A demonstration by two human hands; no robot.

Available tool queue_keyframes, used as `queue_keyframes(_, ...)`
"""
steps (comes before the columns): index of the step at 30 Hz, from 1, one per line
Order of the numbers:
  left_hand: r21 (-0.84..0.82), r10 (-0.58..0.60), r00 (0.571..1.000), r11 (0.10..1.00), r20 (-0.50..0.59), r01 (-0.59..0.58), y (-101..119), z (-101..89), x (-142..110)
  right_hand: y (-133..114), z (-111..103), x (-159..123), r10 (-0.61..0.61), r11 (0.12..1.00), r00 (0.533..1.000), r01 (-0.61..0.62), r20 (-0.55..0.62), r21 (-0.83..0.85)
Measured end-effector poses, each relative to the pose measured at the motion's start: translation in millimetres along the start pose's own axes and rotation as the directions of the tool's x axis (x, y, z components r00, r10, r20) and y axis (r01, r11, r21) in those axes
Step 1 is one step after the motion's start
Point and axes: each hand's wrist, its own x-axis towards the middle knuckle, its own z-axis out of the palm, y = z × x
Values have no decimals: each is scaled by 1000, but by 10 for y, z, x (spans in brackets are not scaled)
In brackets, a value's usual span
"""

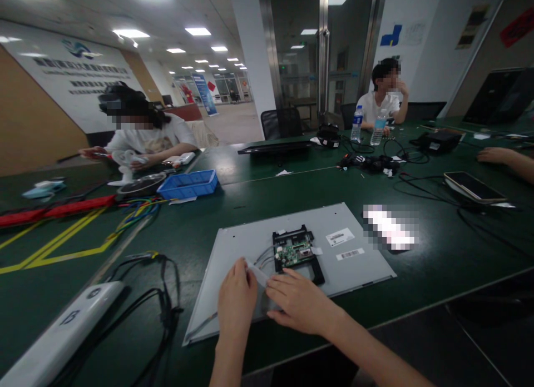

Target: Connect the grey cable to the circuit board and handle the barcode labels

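A large grey flat display panel (246, 242) lies back side up on the green table. On it sits a black bracket (317, 271) with a green circuit board (295, 252) and thin grey wires (263, 256) on its left. Over the panel's near half, my left hand (237, 291) pinches one end of a whitish, see-through strip (257, 272) that looks like tape. At the strip's other end are the closed fingers of my right hand (298, 299); its thumb is partly hidden. Two white labels (340, 237) are stuck on the panel's right part.
A blue basket (187, 185), red bundles (79, 206) and a white power strip (79, 326) with black cables lie left. A bright phone-like slab (387, 227), a phone (475, 187) and bottles (379, 128) stand or lie right. Two people sit across; another person's hand (496, 155) rests right.
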Motion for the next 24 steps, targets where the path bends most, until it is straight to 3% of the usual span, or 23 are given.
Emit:
queue_keyframes(18,32,18,999,999,-29,-17,26,-109,-15,29,21,-37,17,1000,999,-16,-34,5)
queue_keyframes(21,-16,25,996,1000,-82,-26,3,-88,-27,32,-12,-44,30,999,996,-28,-81,27)
queue_keyframes(24,-100,41,978,993,-203,-62,-2,-84,-42,59,-45,-52,77,996,983,-67,-168,64)
